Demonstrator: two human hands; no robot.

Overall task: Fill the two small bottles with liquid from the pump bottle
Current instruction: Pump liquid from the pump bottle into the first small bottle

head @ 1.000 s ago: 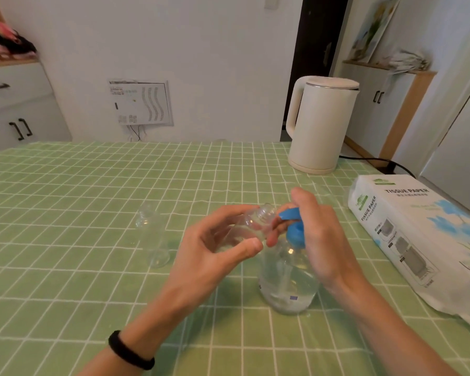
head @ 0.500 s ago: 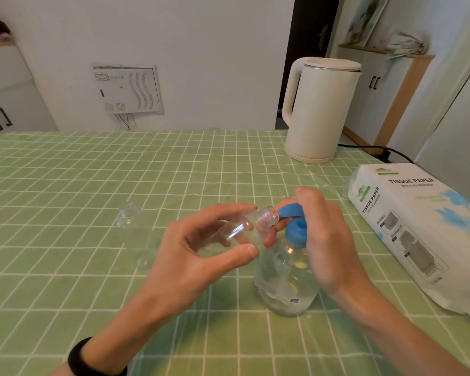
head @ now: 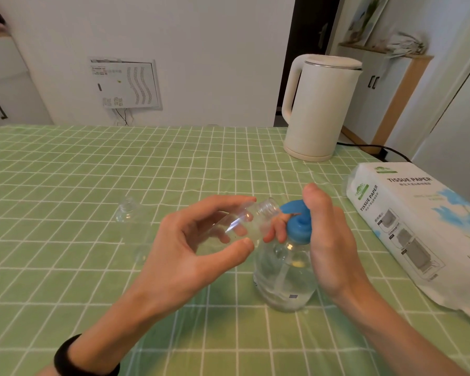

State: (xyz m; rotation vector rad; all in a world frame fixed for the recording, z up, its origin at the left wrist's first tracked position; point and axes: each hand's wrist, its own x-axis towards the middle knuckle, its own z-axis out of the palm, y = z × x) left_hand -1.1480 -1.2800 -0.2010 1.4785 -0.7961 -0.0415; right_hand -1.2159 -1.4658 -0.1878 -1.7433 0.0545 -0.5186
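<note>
Filling 1st small bottle (head: 244, 223), tilted in left hand (head: 190, 248) w/ mouth at blue nozzle (head: 291, 208); right hand (head: 329, 237) grips pump bottle (head: 285, 278) head—press slow, keep mouth under spout; 2nd bottle (head: 126, 213) waits left.

A home, likely a kitchen or dining corner. The desk (head: 65, 164) wears a green checked cloth. At its 1 o'clock corner stands a white kettle (head: 319, 109) with its cord (head: 375, 147); at 3 o'clock lies a tissue pack (head: 423, 234). White cabinets (head: 8, 96) with dark handles stand at 10 o'clock, a wood-edged cupboard (head: 402, 104) at 2 o'clock, and a wall panel (head: 125, 85) at 11 o'clock.
</note>
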